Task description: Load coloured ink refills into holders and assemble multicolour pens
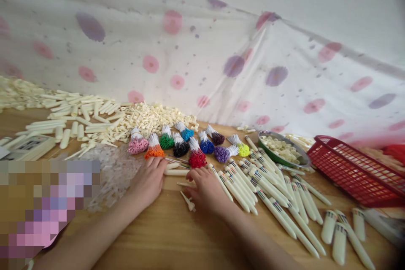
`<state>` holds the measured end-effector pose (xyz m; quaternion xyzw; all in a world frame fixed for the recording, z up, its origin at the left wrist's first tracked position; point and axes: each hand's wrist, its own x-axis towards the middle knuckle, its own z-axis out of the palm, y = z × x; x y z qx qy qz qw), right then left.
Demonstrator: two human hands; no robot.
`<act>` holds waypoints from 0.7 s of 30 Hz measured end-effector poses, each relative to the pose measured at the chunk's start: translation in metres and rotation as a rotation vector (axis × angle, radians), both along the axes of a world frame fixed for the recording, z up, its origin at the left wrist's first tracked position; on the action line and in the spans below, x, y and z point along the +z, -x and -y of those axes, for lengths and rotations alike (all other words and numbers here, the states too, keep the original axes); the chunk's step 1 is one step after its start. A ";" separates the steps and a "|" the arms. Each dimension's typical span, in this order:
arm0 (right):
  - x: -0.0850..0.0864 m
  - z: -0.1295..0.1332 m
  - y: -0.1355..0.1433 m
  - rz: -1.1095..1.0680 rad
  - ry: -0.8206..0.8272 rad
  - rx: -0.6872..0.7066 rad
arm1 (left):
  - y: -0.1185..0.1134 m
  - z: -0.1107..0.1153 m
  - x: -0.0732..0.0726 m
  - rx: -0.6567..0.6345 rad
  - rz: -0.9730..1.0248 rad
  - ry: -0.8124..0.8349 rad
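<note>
Pens (268, 187) right of the red refills (198, 158) look assembled, tubes (74, 129) left of those remain loose, and nearer, left hand (147, 183) and right hand (205, 187) have half-curled fingers (155, 163), any hold unclear.

The left hand (148, 182) has its fingertips at the orange bundle (154, 147), the right hand (204, 185) just before the red bundle (196, 154). Cream pens (272, 189) (colours showing at their tops) spread rightward, toward a red basket (354, 173); small cream parts (155, 119) lie heaped behind.
</note>
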<state>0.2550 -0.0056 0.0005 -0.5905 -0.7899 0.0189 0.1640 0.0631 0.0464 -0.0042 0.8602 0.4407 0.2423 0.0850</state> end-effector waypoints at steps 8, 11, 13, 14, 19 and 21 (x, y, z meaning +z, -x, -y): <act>-0.009 -0.001 -0.001 0.049 0.050 -0.081 | -0.007 -0.005 -0.004 0.085 -0.125 -0.049; -0.010 -0.002 -0.001 0.047 0.043 -0.106 | -0.005 -0.008 -0.002 0.115 -0.097 -0.065; -0.010 -0.002 -0.002 0.036 0.028 -0.108 | 0.000 -0.009 0.005 0.126 -0.050 -0.076; -0.010 -0.002 -0.002 0.029 0.017 -0.109 | 0.004 -0.009 0.009 0.123 -0.020 -0.082; -0.003 -0.002 -0.004 -0.010 -0.053 -0.147 | 0.021 0.002 0.026 0.025 0.288 0.015; 0.004 -0.008 -0.004 -0.010 -0.076 -0.172 | 0.025 0.011 0.028 0.006 0.516 0.285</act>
